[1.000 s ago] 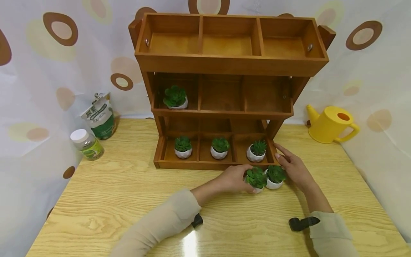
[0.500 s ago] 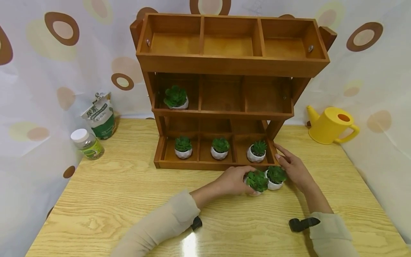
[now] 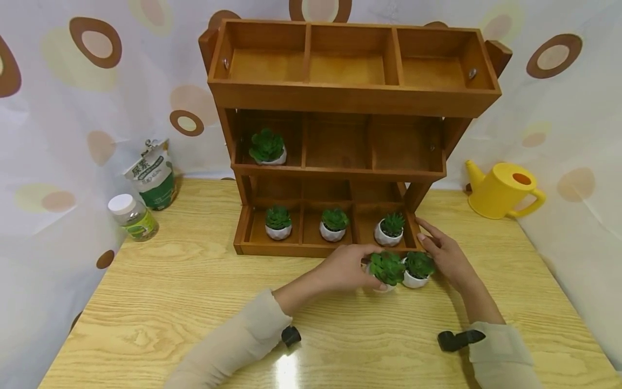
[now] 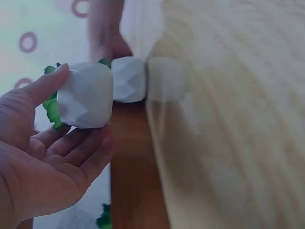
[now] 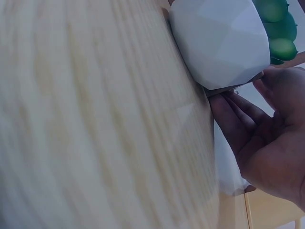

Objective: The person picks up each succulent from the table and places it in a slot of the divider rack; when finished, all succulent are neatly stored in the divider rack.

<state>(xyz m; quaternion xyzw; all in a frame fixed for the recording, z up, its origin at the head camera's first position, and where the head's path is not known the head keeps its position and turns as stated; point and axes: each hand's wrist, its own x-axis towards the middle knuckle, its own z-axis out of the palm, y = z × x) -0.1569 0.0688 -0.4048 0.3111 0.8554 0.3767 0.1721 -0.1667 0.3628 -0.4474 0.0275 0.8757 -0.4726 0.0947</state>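
My left hand [image 3: 346, 268] holds a potted succulent [image 3: 386, 268] in front of the wooden shelf [image 3: 311, 251]. Its white faceted pot [image 4: 86, 95] sits between thumb and fingers, raised off the table in the left wrist view. Just right of it, a second potted succulent [image 3: 418, 266] stands on the table against the shelf's front board. My right hand [image 3: 448, 256] touches the right end of the shelf's bottom tier, fingers extended. That hand is close beside the second plant's white pot [image 5: 221, 40] in the right wrist view.
Three potted succulents, left [image 3: 278, 221], middle [image 3: 333, 223] and right [image 3: 390, 229], fill the bottom tier's compartments. Another succulent [image 3: 268, 146] sits in the middle tier's left compartment. A yellow watering can [image 3: 502, 189] stands right; a jar [image 3: 134, 218] and a pouch [image 3: 154, 177] stand left.
My left hand has shifted slightly left and up with its succulent, widening the gap to the plant beside it. My right hand stays at the shelf's end.
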